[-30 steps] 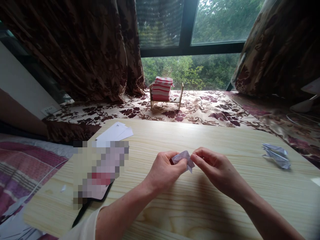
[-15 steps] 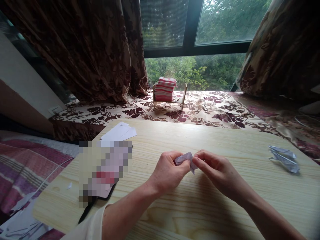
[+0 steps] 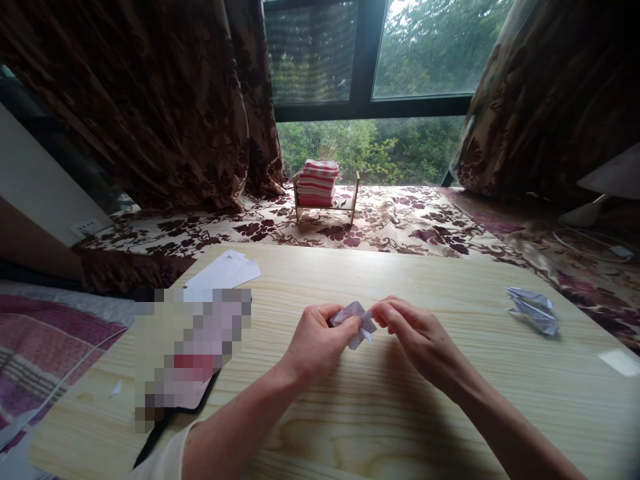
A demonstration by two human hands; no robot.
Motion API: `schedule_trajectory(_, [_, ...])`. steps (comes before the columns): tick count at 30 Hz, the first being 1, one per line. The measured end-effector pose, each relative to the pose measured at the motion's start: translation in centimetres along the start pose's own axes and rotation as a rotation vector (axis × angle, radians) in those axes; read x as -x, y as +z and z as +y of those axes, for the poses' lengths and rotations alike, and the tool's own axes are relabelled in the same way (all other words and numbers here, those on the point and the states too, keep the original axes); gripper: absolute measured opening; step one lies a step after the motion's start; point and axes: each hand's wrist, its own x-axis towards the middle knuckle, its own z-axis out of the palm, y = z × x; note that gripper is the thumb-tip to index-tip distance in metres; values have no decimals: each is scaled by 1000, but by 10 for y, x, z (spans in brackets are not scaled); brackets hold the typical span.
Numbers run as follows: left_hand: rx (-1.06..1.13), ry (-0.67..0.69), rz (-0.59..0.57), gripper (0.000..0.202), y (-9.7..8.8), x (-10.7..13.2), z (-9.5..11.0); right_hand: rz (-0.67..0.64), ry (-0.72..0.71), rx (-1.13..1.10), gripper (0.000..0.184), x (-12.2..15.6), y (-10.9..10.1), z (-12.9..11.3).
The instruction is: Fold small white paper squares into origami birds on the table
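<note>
A small piece of folded paper (image 3: 354, 312), pale grey-lilac with pointed flaps, is held above the table. My left hand (image 3: 316, 337) pinches it with the thumb on top and the fingers beneath, partly out of sight. My right hand (image 3: 413, 327) is at the paper's right edge, its bent fingers closed together and the fingertips at an upper flap. How firmly those fingertips grip is hard to make out. On the right of the table lies another folded paper piece (image 3: 534, 311), with several pointed layers.
White paper sheets (image 3: 220, 272) lie at the table's back left. A blurred-out phone-like device (image 3: 200, 360) is in front of them, near a paper scrap (image 3: 116, 388). Beyond the wooden table (image 3: 430, 273), a small rack (image 3: 356, 200) holds folded striped cloths (image 3: 317, 183) on the sill.
The folded paper has turned and shows more of its flat face and flaps. My right fingers have shifted from its middle to its upper right edge. The whole view has swung slightly right.
</note>
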Motion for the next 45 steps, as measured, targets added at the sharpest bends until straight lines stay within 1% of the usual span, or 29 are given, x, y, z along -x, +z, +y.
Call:
schedule_trajectory(4, [-5, 1, -19, 22, 1, 1, 0, -3, 19, -39, 27, 0, 2, -2])
schedule_trajectory(8, [-2, -5, -33, 27, 1, 1, 1, 1, 11, -65, 26, 1, 5, 0])
schedule_trajectory(14, [-30, 1, -62, 25, 1, 2, 4, -20, 9, -75, 27, 2, 6, -1])
schedule_trajectory(17, [-41, 25, -89, 25, 1, 3, 5, -32, -2, -41, 28, 4, 9, -2])
schedule_trajectory(20, [-42, 45, -96, 26, 2, 4, 5, -4, -24, 13, 26, 5, 13, -3])
schedule_trajectory(22, [20, 22, -74, 26, 2, 3, 5, 17, -19, -8, 27, 4, 14, -3])
schedule_trajectory(26, [215, -41, 24, 26, 1, 0, 5, 53, 27, -96, 34, 0, 10, -1])
schedule_trajectory(29, [271, -50, 89, 26, 0, -1, 5, -1, 73, -109, 41, -1, 6, -2])
schedule_trajectory(31, [285, -51, 104, 26, 0, -1, 5, -60, 87, -108, 40, 0, 6, -4])
schedule_trajectory(33, [300, -52, 85, 26, 0, -2, 4, -73, 74, -103, 38, 2, 7, -6])
schedule_trajectory(36, [304, -72, 49, 30, -1, -2, 4, -33, 60, -94, 37, 3, 9, -7])
schedule_trajectory(39, [242, -66, 43, 34, -2, -3, 6, -18, 63, -88, 37, 3, 9, -5])
schedule_trajectory(42, [168, -31, 26, 29, -3, -2, 7, -32, 74, -101, 37, 2, 8, -3])
schedule_trajectory(45, [155, -8, -2, 25, -1, 0, 7, -59, 80, -105, 37, 2, 8, -4])
